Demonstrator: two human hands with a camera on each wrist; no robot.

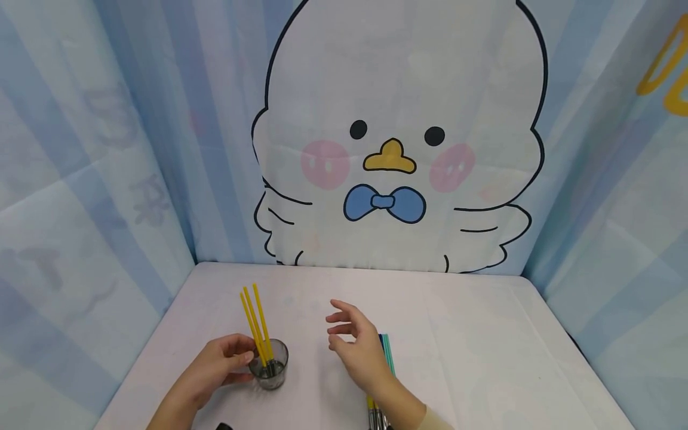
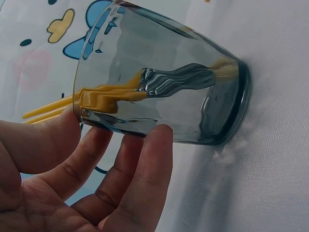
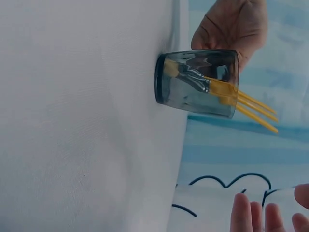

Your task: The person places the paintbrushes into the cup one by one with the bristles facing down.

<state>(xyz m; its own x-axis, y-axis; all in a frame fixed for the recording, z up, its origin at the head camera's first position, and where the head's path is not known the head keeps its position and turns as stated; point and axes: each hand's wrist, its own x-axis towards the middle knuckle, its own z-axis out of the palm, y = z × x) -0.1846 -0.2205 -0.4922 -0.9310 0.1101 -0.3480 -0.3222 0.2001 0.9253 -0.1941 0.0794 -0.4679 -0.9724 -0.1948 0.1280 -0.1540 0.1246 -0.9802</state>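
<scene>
A clear grey glass (image 1: 282, 358) stands upright on the left of the table. Three yellow-handled paintbrushes (image 1: 251, 319) lean in it, bristles down, with silver ferrules showing through the wall in both wrist views. My left hand (image 1: 215, 365) holds the glass from its left side; the left wrist view has the thumb at the rim and fingertips against the wall. To the right of the glass, my right hand (image 1: 359, 347) hovers with loosely bent fingers and nothing between them. Below the right wrist lie more paintbrushes (image 1: 388, 353), with yellow, teal and dark blue handles, partly hidden by the forearm.
A pale cloth covers the table (image 1: 473, 346). Blue-and-white striped curtains (image 1: 70, 149) enclose it at the sides and back, with a cartoon bird (image 1: 398, 89) on the back one. A small black object (image 1: 224, 426) shows at the bottom edge, mostly cut off.
</scene>
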